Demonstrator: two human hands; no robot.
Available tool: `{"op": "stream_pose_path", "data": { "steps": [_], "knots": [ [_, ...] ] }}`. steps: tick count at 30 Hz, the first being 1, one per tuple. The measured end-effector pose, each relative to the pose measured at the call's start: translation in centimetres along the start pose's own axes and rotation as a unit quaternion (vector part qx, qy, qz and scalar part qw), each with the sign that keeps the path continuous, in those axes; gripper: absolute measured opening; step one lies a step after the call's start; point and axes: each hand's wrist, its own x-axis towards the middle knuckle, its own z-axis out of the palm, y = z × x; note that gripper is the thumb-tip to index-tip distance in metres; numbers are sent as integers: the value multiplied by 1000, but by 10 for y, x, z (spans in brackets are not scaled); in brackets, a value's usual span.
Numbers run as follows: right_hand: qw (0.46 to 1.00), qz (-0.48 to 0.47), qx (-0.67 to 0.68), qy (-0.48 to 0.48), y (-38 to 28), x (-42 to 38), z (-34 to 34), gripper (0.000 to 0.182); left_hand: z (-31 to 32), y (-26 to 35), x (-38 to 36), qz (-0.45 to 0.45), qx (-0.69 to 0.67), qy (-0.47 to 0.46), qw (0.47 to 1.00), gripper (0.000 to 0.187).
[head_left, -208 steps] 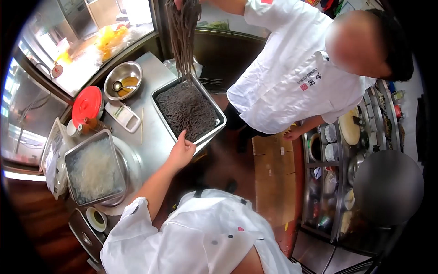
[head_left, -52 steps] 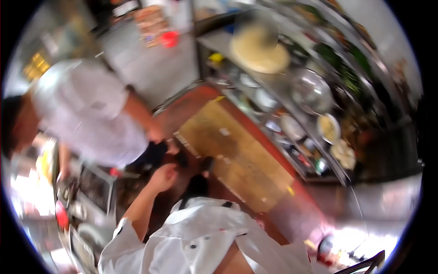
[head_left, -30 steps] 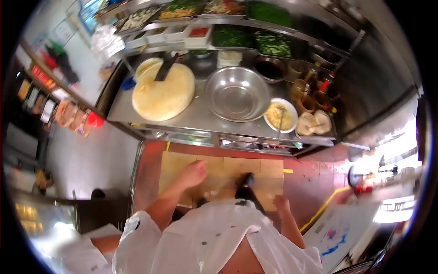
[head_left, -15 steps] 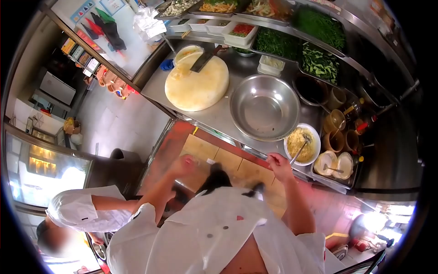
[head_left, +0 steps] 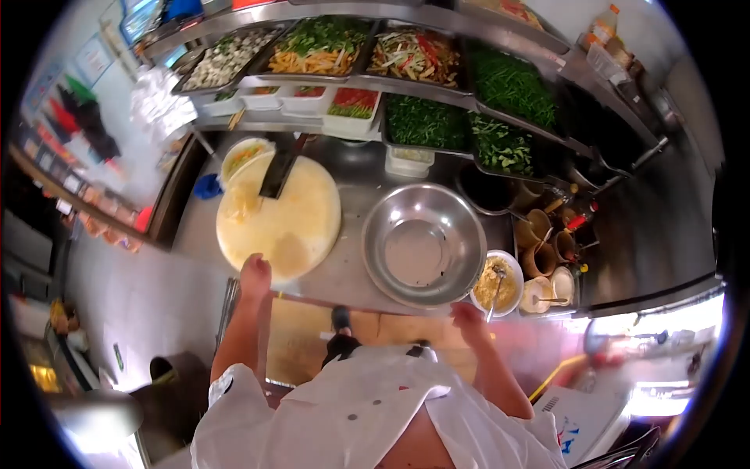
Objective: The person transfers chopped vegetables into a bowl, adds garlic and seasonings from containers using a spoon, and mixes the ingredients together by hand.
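Observation:
My left hand [head_left: 255, 273] is at the front edge of a round, pale chopping board [head_left: 301, 215], its fingers curled in and nothing visible in them. Across the back of the board lies a cleaver [head_left: 276, 173] with a dark, broad blade. My right hand [head_left: 469, 322] is blurred in front of the counter, just below a wide steel basin [head_left: 414, 246] that holds only a few dark specks. Beside that hand stands a white bowl [head_left: 512, 293] of chopped yellowish food with a spoon [head_left: 497, 285] in it. Whether the right fingers are closed cannot be made out.
Trays of cut vegetables [head_left: 316, 47] and greens [head_left: 426, 121] fill the shelves behind the counter. Seasoning pots [head_left: 539, 258] and bottles stand at the right. A small tub [head_left: 246, 156] and a blue cloth-like item [head_left: 208, 186] sit beside the board.
My view has turned toward the counter and my body is closer to it. My left hand has come up to the chopping board. The other person in white has left the view.

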Motion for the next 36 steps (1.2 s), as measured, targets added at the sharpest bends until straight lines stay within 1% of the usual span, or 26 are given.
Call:
{"op": "stream_pose_path", "data": {
  "steps": [1,2,3,4,5,6,9,12,14,15,16,18,19,21,23,24,25,26,27,28,29,31,34,36],
  "knots": [
    [999,18,17,20,-21,2,12,23,8,0,21,13,-21,-5,1000,30],
    [998,35,35,39,-36,6,22,23,13,10,38,9,-57,-32,998,30],
    [997,23,67,36,-36,11,32,24,17,22,51,5,-90,-59,994,30],
    [997,37,54,46,-45,11,43,25,20,28,61,1,-119,-87,989,30],
    [996,51,43,56,-57,11,55,25,33,28,71,89,-145,-37,985,23],
    [995,64,32,63,-66,14,65,26,42,25,77,105,-148,-32,983,23],
    [998,36,22,43,-75,23,84,27,47,27,90,148,-148,-14,978,22],
    [997,41,-33,50,-99,34,100,27,32,8,95,110,-193,-11,975,21],
    [996,68,-27,42,-133,41,112,27,27,-23,100,64,-223,22,973,20],
    [996,83,-21,37,-147,44,120,28,19,-42,107,51,-211,17,976,20],
    [997,63,-36,27,-158,49,125,28,11,-62,116,38,-200,10,979,21],
    [997,29,-70,7,-172,54,133,28,3,-102,136,33,-67,63,995,28],
    [997,34,-67,1,-175,58,137,28,-3,-111,147,26,-37,51,998,31],
    [996,44,-66,-26,-180,66,149,29,-23,-122,163,-1,31,31,999,39],
    [992,55,-112,-28,-195,64,162,29,-29,-122,174,3,34,30,999,50],
    [988,57,-141,-38,-202,68,168,30,-27,-132,182,53,44,23,997,55],
    [990,55,-121,-36,-195,73,172,29,-31,-121,188,16,24,4,1000,58],
    [993,55,-99,-35,-180,77,172,29,-33,-113,193,-18,43,-7,999,62],
    [995,61,-77,-33,-167,76,173,29,-28,-118,197,-30,76,-16,996,68],
    [994,68,-70,-39,-161,72,176,28,-27,-116,200,-38,80,-11,996,65],
    [995,68,-62,-37,-159,74,176,27,-27,-114,203,-44,48,-10,998,51],
    [997,65,-43,-26,-157,71,179,25,-17,-124,207,-54,14,-2,998,31],
    [996,65,-52,-6,-161,65,177,25,-24,-118,203,-16,-15,87,996,21],
    [997,66,-50,-7,-156,64,173,25,-47,-99,194,17,-48,120,991,19]
  ]
}}
